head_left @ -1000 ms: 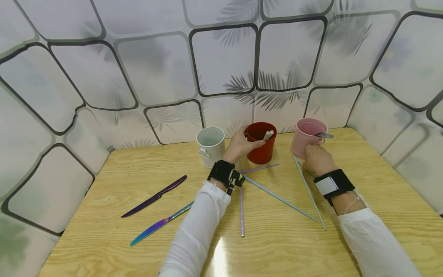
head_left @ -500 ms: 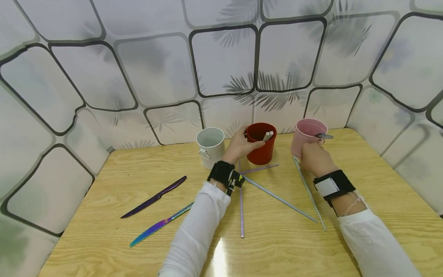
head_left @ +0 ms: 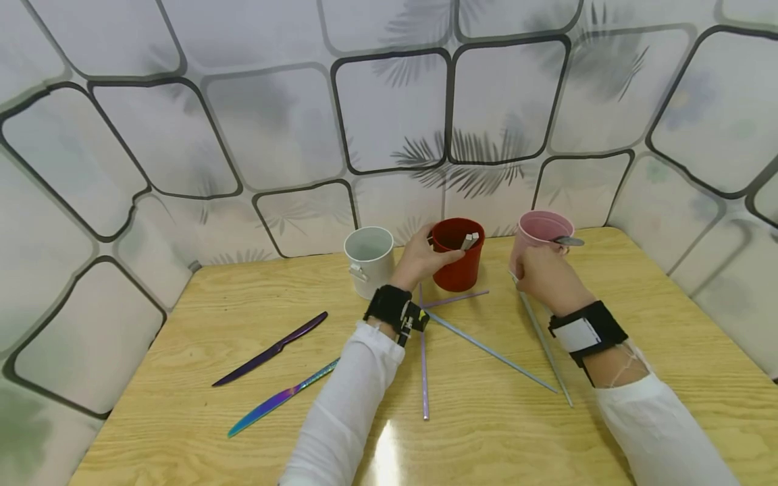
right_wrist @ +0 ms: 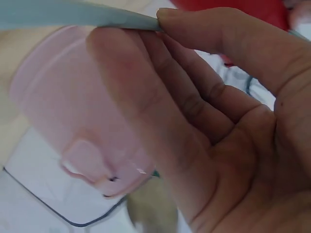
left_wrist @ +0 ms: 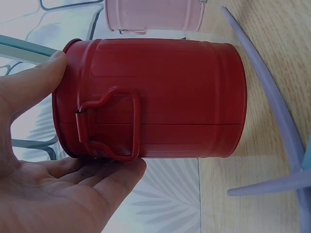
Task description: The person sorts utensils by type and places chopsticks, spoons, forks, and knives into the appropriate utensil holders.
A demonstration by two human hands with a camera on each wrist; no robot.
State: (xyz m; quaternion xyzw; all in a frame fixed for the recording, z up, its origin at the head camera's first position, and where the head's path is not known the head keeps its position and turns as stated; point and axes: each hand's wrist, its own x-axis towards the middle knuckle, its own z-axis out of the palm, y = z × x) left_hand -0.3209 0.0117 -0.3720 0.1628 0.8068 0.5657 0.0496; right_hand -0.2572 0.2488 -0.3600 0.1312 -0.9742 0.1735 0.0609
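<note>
My left hand holds the small red bucket, thumb at the rim and fingers along its far side. Pale-ended chopsticks lean inside it. Between thumb and forefinger, my right hand pinches the far end of a pale green chopstick, which slants toward the front of the table. The pink bucket stands right behind this hand, partly hidden, and a spoon pokes over its rim. Two purple chopsticks and a blue chopstick lie between my arms.
A white bucket stands to the left of the red one. On the left of the wooden table lie a dark purple knife and a rainbow-coloured knife. A patterned curtain rises behind the buckets.
My right hand has shifted slightly up and left, along with the end of the green chopstick it pinches. The left hand stays on the red bucket.
</note>
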